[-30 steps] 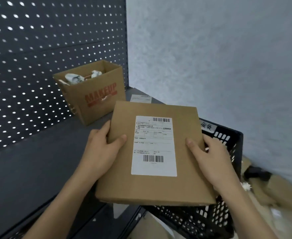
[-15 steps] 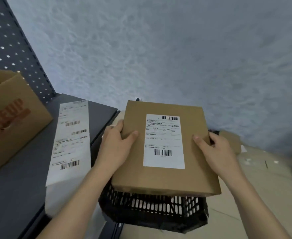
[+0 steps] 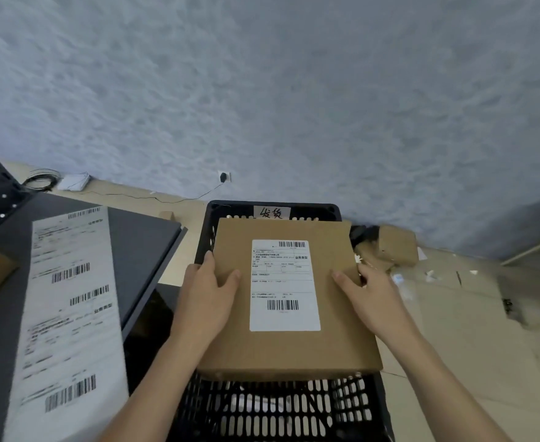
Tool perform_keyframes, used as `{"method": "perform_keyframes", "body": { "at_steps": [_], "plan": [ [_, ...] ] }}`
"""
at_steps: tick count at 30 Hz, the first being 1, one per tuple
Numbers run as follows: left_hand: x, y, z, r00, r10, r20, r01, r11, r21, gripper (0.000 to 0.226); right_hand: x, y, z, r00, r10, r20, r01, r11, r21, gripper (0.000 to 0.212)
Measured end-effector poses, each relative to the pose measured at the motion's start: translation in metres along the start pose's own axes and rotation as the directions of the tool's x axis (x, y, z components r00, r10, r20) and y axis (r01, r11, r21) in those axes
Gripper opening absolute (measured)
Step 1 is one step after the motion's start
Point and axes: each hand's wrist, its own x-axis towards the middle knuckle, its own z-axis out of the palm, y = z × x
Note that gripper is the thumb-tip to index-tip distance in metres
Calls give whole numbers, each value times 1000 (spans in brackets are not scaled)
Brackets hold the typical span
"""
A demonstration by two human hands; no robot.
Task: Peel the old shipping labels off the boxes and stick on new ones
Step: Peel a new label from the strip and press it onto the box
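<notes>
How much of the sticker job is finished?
Done, it seems: the flat box has a white label lying smooth on top, though I cannot tell old from new. In hand: the left hand and right hand hold that box over the black crate. Left: the label strip on the grey shelf has several labels, so more boxes probably wait.

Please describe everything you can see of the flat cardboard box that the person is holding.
The flat cardboard box is plain brown and closed. A white shipping label with two barcodes and small print lies flat on its top face. The left hand grips its left edge, the right hand its right edge, thumbs on top. It is nearly level over the black slotted crate; whether it rests on it cannot be told.
</notes>
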Motion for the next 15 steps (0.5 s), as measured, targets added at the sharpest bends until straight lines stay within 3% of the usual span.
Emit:
{"method": "perform_keyframes", "body": {
  "at_steps": [3, 7, 15],
  "plan": [
    [6, -5, 4, 999, -43, 3, 43, 999, 2, 66, 14, 2, 5, 999, 4, 48, -4, 1000, -10, 31],
    [14, -11, 5, 995, -97, 16, 97, 995, 19, 63, 28, 10, 14, 993, 40, 108, -39, 999, -14, 57],
    [16, -6, 15, 994, -109, -3, 109, 993, 39, 71, 37, 17, 16, 987, 54, 149, -49, 998, -37, 58]
  ]
}}
